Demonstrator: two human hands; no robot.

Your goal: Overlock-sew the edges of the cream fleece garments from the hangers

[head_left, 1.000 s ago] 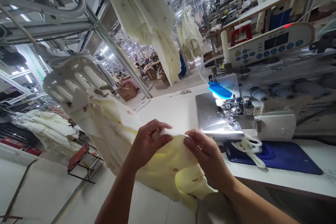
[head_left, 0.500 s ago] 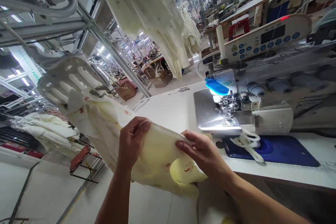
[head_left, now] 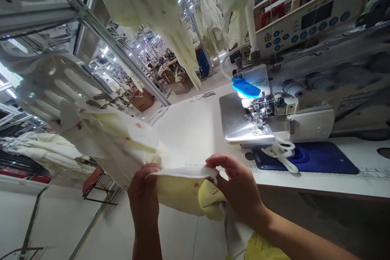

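Note:
A pale yellow garment [head_left: 179, 191] with small reddish printed spots hangs from a grey hanger clamp [head_left: 61, 77] at the left and stretches between my hands. My left hand [head_left: 144, 195] is closed on its upper edge, thumb and fingers pinching the cloth. Further right along the same edge, my right hand [head_left: 236, 183] pinches the fabric, and a white strip of it shows folded over between the two hands. Below the edge, a rounded yellow part of the cloth hangs near the right fingers. Both hands are in front of the sewing table's near edge.
An overlock sewing machine [head_left: 265, 113] with a lit needle area and a blue tab [head_left: 246, 87] stands on the white table [head_left: 189, 130]. A white cord bundle [head_left: 282, 154] lies by a dark blue plate [head_left: 329, 158]. More garments [head_left: 146, 4] hang overhead; a red-seated stool [head_left: 93, 180] stands left.
Both hands have moved slightly down, and the garment's edge between them has gone from slanted to nearly level, with its white side turned up. The camera view has shifted a little.

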